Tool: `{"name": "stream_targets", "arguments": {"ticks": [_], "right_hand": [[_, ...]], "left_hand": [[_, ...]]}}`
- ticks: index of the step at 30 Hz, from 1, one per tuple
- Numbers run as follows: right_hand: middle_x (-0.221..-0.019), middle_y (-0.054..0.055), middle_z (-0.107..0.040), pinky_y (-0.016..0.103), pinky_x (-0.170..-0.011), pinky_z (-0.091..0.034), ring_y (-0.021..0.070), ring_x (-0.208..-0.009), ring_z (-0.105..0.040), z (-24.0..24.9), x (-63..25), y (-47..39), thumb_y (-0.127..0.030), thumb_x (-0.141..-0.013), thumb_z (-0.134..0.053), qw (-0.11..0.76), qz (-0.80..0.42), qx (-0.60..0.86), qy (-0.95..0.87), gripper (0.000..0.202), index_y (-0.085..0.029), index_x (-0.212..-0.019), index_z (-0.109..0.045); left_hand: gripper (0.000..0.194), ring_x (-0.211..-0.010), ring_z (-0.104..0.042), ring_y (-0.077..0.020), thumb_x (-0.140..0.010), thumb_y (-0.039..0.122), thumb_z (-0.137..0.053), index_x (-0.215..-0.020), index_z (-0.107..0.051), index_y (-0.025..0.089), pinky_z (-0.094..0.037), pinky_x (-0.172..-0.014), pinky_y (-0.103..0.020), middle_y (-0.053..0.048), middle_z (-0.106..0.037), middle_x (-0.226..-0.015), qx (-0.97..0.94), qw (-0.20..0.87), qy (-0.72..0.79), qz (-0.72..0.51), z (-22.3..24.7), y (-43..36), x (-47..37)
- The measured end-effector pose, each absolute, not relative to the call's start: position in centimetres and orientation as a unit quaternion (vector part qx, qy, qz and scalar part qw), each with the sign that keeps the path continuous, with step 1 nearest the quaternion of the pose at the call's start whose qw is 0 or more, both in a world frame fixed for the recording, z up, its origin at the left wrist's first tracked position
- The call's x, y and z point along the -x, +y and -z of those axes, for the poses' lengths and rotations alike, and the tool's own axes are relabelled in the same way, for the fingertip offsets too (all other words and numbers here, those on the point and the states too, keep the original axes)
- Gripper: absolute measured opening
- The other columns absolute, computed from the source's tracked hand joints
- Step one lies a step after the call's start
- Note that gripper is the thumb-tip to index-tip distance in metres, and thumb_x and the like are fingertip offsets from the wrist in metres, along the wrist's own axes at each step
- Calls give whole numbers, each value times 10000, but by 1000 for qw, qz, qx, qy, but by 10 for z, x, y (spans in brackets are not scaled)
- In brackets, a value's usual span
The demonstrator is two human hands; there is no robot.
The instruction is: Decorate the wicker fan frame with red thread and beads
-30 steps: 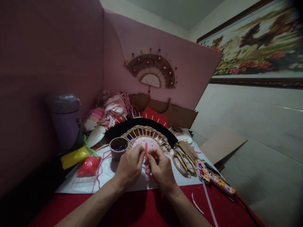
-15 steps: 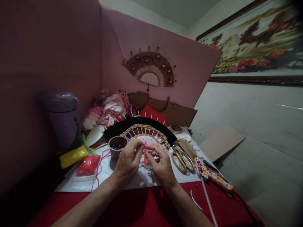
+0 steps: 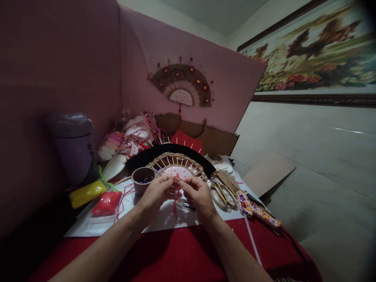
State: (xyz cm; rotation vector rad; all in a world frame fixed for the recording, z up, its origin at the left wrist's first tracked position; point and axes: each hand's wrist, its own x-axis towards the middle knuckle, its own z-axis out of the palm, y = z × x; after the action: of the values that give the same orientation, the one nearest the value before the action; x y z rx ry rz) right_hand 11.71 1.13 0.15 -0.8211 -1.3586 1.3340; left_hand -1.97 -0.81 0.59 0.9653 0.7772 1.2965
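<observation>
My left hand (image 3: 155,194) and my right hand (image 3: 200,194) meet above the white sheet, each closed in a fingertip pinch. Between them is a thin red strip (image 3: 175,209), bent at the fingertips, its lower part hanging down. Just behind lies a fan with a black band (image 3: 173,148), woven edging (image 3: 166,156), thin sticks and a pale dotted centre (image 3: 169,171). A small cup (image 3: 137,189) with dark purple bits stands by my left hand. Below the fingers lies a metal tool (image 3: 186,204), partly hidden by my right hand.
Gold-handled scissors (image 3: 220,196) and a flowered glue gun (image 3: 258,212) lie to the right. Red (image 3: 106,203) and yellow (image 3: 88,194) packets and a purple tumbler (image 3: 75,152) are on the left. A finished-looking fan (image 3: 188,78) hangs on the pink board.
The red strip was upright and flat between my fingers; now it is bent at the fingertips with its end hanging lower. A white scrap by my right forearm is no longer visible. The view has shifted slightly.
</observation>
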Motion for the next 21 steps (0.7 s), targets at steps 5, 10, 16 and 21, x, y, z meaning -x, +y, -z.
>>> {"name": "stream_targets", "arguments": {"ticks": [5, 10, 16, 21], "right_hand": [[-460, -77, -462, 164, -332, -153, 22, -360, -268, 3, -117, 16, -366, -670, -749, 508, -598, 338, -520, 247, -150, -693, -629], [-464, -63, -514, 168, -338, -168, 33, -361, -322, 7, -117, 20, -353, -651, -761, 507, -615, 329, -506, 249, -153, -696, -620], [-514, -59, -537, 167, -374, -298, 52, -393, -423, 8, -116, 21, -341, -639, -762, 515, -634, 326, -477, 261, -162, -684, -577], [-563, -37, -584, 175, -394, -365, 71, -424, -489, 6, -116, 20, -340, -617, -772, 520, -644, 314, -465, 285, -162, -705, -567]], "left_hand": [[193, -622, -584, -116, -723, 210, -668, -858, -639, 75, -474, -628, -246, -64, -623, -754, -383, 690, 325, -521, -5, -9, 23], [166, -586, -577, -105, -721, 229, -686, -782, -642, 81, -455, -530, -202, -58, -618, -714, -395, 709, 309, -497, -1, -10, 20], [196, -597, -617, -137, -718, 253, -686, -824, -645, 93, -496, -554, -240, -81, -662, -719, -378, 718, 334, -480, 1, -11, 19], [220, -594, -638, -151, -794, 309, -602, -837, -643, 97, -500, -552, -252, -98, -691, -730, -346, 729, 354, -473, -1, -9, 19]]}}
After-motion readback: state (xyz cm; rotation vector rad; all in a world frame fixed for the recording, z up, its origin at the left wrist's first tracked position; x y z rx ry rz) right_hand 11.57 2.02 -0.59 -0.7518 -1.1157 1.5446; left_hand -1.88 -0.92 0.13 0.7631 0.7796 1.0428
